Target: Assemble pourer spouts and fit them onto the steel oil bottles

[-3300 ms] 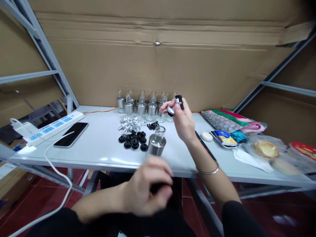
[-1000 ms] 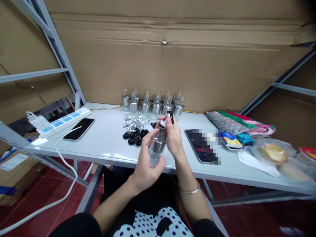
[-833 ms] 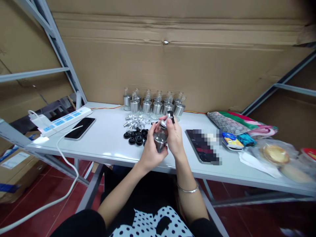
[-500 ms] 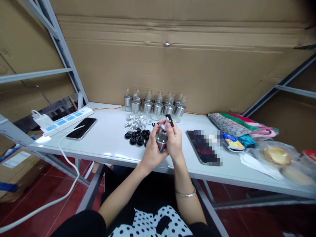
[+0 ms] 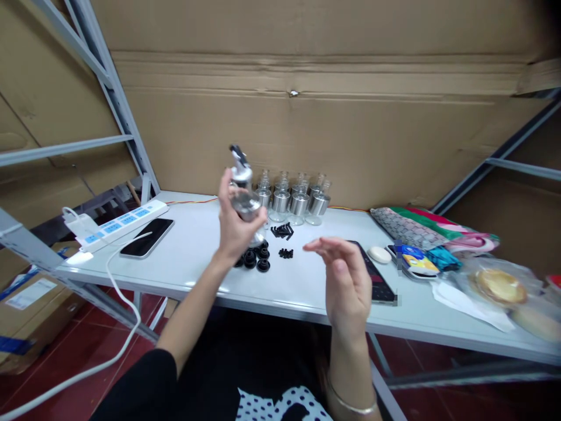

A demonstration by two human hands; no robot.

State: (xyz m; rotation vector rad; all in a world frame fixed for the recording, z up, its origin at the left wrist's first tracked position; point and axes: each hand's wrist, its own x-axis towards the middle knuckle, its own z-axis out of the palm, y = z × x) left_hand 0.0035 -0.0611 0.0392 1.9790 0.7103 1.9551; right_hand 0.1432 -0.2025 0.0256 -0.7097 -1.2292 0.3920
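Observation:
My left hand (image 5: 233,231) is wrapped round a glass oil bottle (image 5: 246,204) with a steel band and a pourer with a black lever on top. It holds the bottle raised, slightly tilted and blurred, left of the standing bottles (image 5: 300,204). My right hand (image 5: 348,283) is off the bottle, its fingers stretched out and nothing in it, above the table near the large dark phone or tablet (image 5: 377,280). Below the bottle lie several black rubber stoppers (image 5: 250,258), partly hidden by my left hand. To their right are black levers (image 5: 283,230) and small black pieces (image 5: 286,253).
On the left are a power strip (image 5: 120,225), a phone (image 5: 148,238) and a white cable (image 5: 127,342). A white round object (image 5: 379,254), a patterned cloth (image 5: 432,228) and a wrapped pastry (image 5: 499,286) lie on the right. Cardboard (image 5: 245,123) stands behind the table.
My left hand has lifted the bottle up and to the left. The right hand has let go and moved right, opening. The levers and small pieces now show on the table.

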